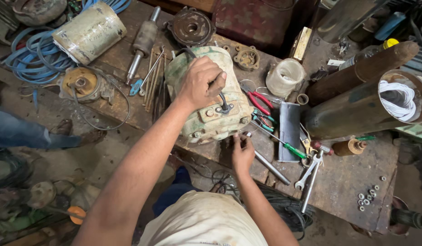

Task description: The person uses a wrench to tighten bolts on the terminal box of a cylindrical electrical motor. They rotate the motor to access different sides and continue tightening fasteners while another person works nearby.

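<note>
A cluttered wooden bench [352,182] carries the green motor [206,98], its long axis running away from me. My left hand [199,82] grips a black wrench [223,105] on top of the motor. My right hand [242,152], at its near end, pinches a small bolt [248,135].

Soft, even light falls from above and slightly ahead, bright enough to show rust and grime on the worn wooden table [347,182]. Shadows are short and faint; the darkest patches lie under the table's near edge and in the top right corner. A mild sheen runs along the big brown metal pipe [357,109] and the pale green motor housing [206,91]. Focus is sharp in the middle. The wide lens bends and stretches the edges, and the lower left floor looks dim and slightly smeared.
</note>
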Demonstrator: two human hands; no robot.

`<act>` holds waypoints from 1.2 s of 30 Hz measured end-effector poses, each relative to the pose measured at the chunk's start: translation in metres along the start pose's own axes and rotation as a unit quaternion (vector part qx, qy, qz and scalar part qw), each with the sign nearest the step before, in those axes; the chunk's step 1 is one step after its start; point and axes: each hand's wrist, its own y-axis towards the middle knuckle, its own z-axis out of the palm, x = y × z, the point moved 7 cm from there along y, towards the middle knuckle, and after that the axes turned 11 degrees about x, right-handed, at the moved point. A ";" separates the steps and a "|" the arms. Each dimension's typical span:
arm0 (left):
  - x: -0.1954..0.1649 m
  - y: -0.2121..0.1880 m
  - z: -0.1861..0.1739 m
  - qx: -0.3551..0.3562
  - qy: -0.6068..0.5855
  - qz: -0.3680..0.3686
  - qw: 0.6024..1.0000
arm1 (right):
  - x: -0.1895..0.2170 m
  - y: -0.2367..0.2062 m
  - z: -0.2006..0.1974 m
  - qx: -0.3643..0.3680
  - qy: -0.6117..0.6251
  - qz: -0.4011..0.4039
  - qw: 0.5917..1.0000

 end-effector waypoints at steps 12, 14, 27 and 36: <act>0.000 -0.006 -0.009 -0.035 -0.002 0.050 0.998 | -0.021 0.007 0.019 0.134 0.241 0.251 0.928; -0.001 -0.006 -0.013 -0.028 0.000 0.046 0.999 | 0.025 0.001 0.001 0.039 0.029 -0.088 0.995; -0.011 -0.018 -0.035 -0.056 -0.020 0.041 0.997 | 0.067 -0.022 0.017 -0.027 -0.245 -0.263 0.933; -0.009 -0.019 -0.032 -0.041 -0.024 0.035 0.998 | 0.053 -0.011 0.021 0.128 0.104 -0.211 0.963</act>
